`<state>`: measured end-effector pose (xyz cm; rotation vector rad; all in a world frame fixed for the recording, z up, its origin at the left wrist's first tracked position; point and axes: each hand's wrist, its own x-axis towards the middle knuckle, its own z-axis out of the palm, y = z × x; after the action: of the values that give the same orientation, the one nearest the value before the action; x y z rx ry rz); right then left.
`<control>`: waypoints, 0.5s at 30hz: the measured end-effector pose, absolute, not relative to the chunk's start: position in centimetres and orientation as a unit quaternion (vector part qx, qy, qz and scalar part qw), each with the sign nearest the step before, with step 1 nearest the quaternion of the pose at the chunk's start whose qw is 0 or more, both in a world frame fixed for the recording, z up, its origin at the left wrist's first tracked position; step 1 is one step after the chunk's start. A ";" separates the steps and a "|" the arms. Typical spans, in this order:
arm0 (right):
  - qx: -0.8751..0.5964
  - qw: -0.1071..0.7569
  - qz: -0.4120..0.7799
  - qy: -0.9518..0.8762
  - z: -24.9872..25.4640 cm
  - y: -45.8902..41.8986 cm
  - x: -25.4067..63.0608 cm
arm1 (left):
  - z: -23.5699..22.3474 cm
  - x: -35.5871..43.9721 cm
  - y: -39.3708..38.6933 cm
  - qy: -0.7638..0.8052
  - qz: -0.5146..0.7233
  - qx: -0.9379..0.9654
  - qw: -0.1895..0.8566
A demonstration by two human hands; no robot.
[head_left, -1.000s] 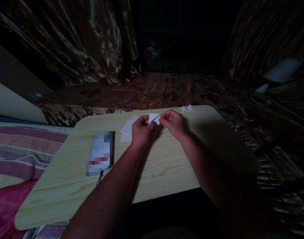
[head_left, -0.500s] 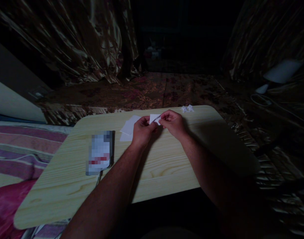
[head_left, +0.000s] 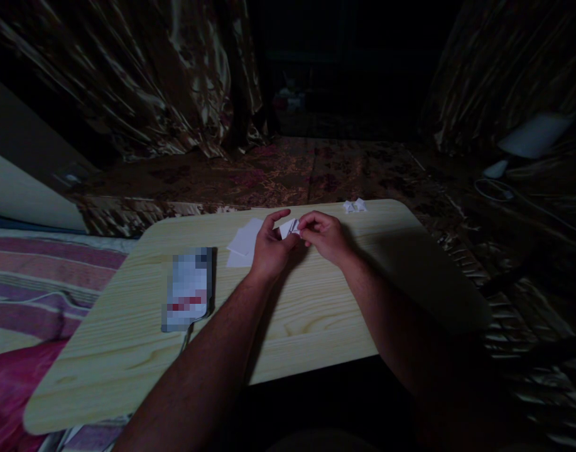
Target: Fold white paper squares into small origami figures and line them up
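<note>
Between my two hands, above the far half of the table, is a small piece of white paper [head_left: 288, 228]. My left hand [head_left: 271, 248] holds it from the left, thumb on the paper and index finger lifted away. At the paper's right edge the fingers of my right hand [head_left: 326, 236] are pinched together on it. A thin dark line runs across the paper; whether it is a crease or a thin tool I cannot tell. Flat white paper sheets [head_left: 244, 242] lie just left of my left hand. Two small folded white paper pieces [head_left: 355, 206] sit near the far edge.
A phone [head_left: 188, 289] with a blurred screen and a cable lies on the wooden table [head_left: 316, 326], left of my left forearm. Striped bedding [head_left: 43, 270] is at the left. Dark patterned curtains [head_left: 188, 81] hang behind, and a lamp [head_left: 535, 135] stands at the right.
The paper between my hands has turned and less of it shows. My left index finger has lifted off it, and my right hand has shifted slightly left and down.
</note>
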<state>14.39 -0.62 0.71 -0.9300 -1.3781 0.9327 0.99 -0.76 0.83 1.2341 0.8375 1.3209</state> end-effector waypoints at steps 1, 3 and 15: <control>-0.397 0.576 0.403 -0.590 0.7 -0.6 14.4 | 0.9 0.9 -0.8 0.352 0.556 0.530 0.535; -0.399 0.573 0.408 -0.588 0.6 -0.6 14.5 | 0.8 0.8 -0.7 0.349 0.556 0.547 0.519; -0.407 0.571 0.421 -0.575 0.3 -0.3 14.5 | 0.6 1.0 -0.8 0.373 0.559 0.571 0.471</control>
<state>14.48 -0.26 0.25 -0.9550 -1.3481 0.9882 1.01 -0.77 0.65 1.3998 0.9147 1.3700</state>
